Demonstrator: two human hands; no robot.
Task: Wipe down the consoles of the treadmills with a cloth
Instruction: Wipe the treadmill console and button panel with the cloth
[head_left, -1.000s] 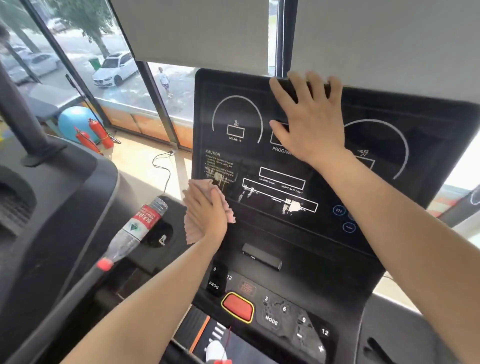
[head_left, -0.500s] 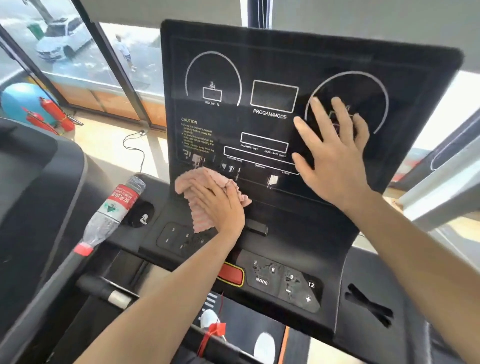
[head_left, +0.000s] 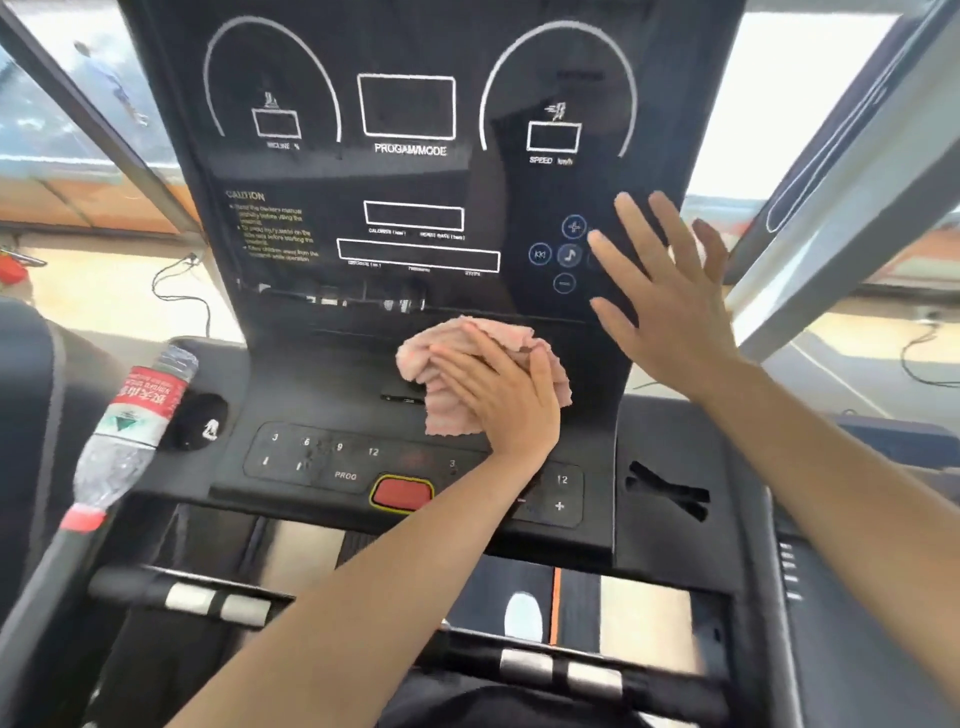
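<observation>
A black treadmill console (head_left: 415, 156) fills the middle of the view, its display panel upright and a button strip below. My left hand (head_left: 498, 395) presses flat on a crumpled pink cloth (head_left: 441, 415) at the foot of the panel, just above the number keys. My right hand (head_left: 665, 296) lies open with spread fingers against the panel's lower right, beside the round music and plus-minus buttons (head_left: 569, 254). A red stop button (head_left: 402, 491) sits below the cloth.
A plastic water bottle (head_left: 130, 431) with a red label lies tilted in the left cup holder. A grey frame bar (head_left: 831, 218) slants up at the right. Handrails with silver sensors (head_left: 561, 667) cross below. Windows and a cable on the floor lie behind.
My left hand has slid the cloth rightward along the base of the panel. My right hand has moved down and right across the panel, from the top edge to the music buttons.
</observation>
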